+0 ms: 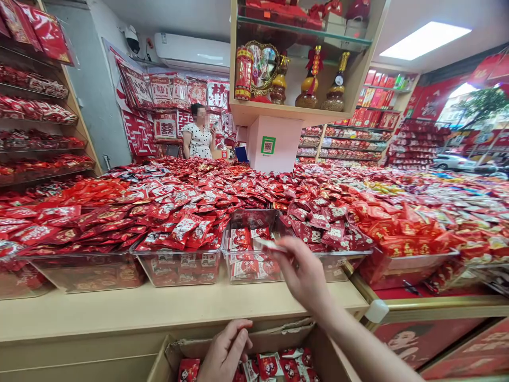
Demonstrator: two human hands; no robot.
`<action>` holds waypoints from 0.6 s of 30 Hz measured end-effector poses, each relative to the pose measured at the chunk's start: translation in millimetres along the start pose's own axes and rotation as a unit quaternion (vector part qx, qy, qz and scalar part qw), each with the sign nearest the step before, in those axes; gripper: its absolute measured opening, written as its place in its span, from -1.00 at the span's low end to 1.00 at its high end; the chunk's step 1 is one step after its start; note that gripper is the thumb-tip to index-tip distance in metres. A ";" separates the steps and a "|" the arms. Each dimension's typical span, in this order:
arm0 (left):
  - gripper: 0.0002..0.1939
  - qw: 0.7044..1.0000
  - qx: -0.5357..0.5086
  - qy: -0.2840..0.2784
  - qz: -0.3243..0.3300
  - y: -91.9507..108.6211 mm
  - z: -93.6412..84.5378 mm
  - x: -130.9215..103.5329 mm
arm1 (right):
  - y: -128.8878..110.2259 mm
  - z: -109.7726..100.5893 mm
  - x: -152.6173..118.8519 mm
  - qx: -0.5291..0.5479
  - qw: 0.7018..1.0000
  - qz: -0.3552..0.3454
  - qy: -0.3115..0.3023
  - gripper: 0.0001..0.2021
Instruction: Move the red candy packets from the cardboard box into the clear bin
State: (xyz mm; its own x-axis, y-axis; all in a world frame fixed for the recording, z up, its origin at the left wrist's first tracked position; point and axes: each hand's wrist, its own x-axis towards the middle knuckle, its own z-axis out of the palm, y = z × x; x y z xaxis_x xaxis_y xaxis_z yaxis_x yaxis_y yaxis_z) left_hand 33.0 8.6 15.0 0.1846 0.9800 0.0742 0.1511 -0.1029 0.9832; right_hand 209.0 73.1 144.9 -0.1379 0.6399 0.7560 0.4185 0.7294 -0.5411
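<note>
My right hand (304,273) reaches over a clear plastic bin (254,278) on the counter. Its fingers are closed on a small candy packet (270,244), seen edge-on as a pale strip. Red and white packets (240,239) lie low inside that bin. Below the counter edge, my left hand (226,353) is over an open cardboard box (163,358). The left fingers are curled together with the thumb, and whatever may be in them is hidden. More red wrapped packets (270,366) lie in the box, partly covered by the left hand.
Heaped bins of red packets stand left (178,265) and right (326,228) of the low bin. A white post (274,135) supports a display cabinet (292,109) overhead. Behind the heaps stands a person (199,138). The counter's front strip (99,313) runs before the bins.
</note>
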 end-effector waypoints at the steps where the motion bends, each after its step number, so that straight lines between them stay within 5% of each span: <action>1: -0.71 1.000 0.021 -0.009 0.008 -0.7 -0.5 -0.3 | 3.1 1.5 25.8 -0.028 1.000 0.006 0.000 -0.84; 4: -0.73 0.995 0.088 -0.024 0.030 -5.1 -3.7 -0.1 | 26.2 24.3 88.5 -0.097 0.977 0.174 -0.070 -0.82; 7: -0.74 0.988 0.142 -0.022 0.051 -11.5 -8.1 2.1 | 54.6 62.2 119.5 -0.110 0.942 0.289 -0.133 -0.84; 12: -0.76 0.975 0.211 -0.031 0.066 -17.5 -12.7 7.4 | 79.8 111.6 128.7 -0.118 0.900 0.355 -0.224 -0.79; 18: -0.79 0.970 0.229 -0.050 0.060 -12.3 -13.5 8.2 | 97.2 120.7 125.0 -0.205 0.878 0.347 -0.258 -0.76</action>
State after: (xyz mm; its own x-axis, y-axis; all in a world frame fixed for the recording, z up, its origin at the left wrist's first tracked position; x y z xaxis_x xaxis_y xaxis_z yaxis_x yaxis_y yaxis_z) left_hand 19.6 20.2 5.8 0.3170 0.9373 0.1447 0.5343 -0.3026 0.7893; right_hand 124.0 253.2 142.4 -0.0664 0.9974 -0.0287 0.8355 0.0399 -0.5481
